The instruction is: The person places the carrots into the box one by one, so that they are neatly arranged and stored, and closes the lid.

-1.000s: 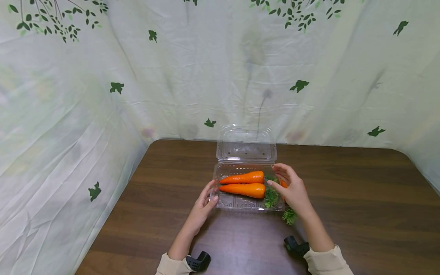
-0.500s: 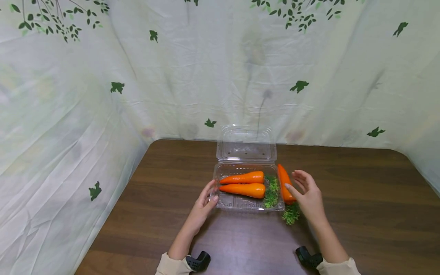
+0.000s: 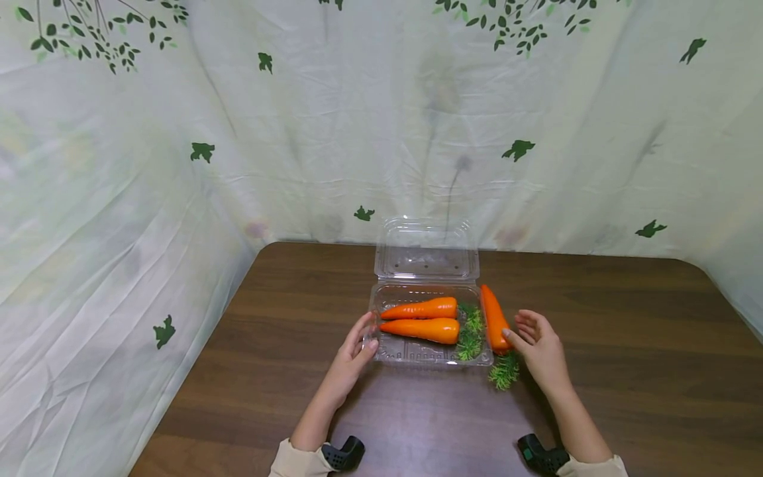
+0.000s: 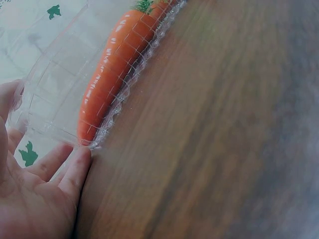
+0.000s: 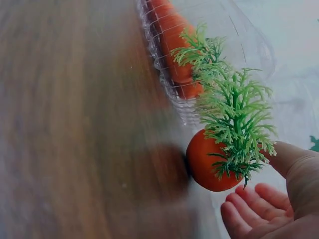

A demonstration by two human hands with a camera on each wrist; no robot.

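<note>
A clear plastic clamshell container point(image 3: 405, 356) lies on the table with its lid point(image 3: 426, 248) raised at the back. Inside lie two orange carrots, the rear one point(image 3: 420, 309) and the front one point(image 3: 422, 330), tips to the left and green tops point(image 3: 471, 333) to the right. A third carrot point(image 3: 494, 321) is on the table along the container's right side, its leafy top point(image 5: 234, 114) towards me. My left hand point(image 3: 352, 354) touches the container's left end with extended fingers. Beside the third carrot, my right hand point(image 3: 544, 348) has its thumb at the thick end and its fingers loosely bent.
The brown wooden table point(image 3: 632, 358) spreads out on both sides. A pale curtain point(image 3: 334, 119) printed with leaves and birds hangs behind it and on the left. Each wrist wears a black camera, the left one point(image 3: 346, 454) and the right one point(image 3: 542, 456).
My right hand has drawn back from the container's right end towards the right and nearer me, uncovering the third carrot. The left hand, container and two carrots inside keep their places.
</note>
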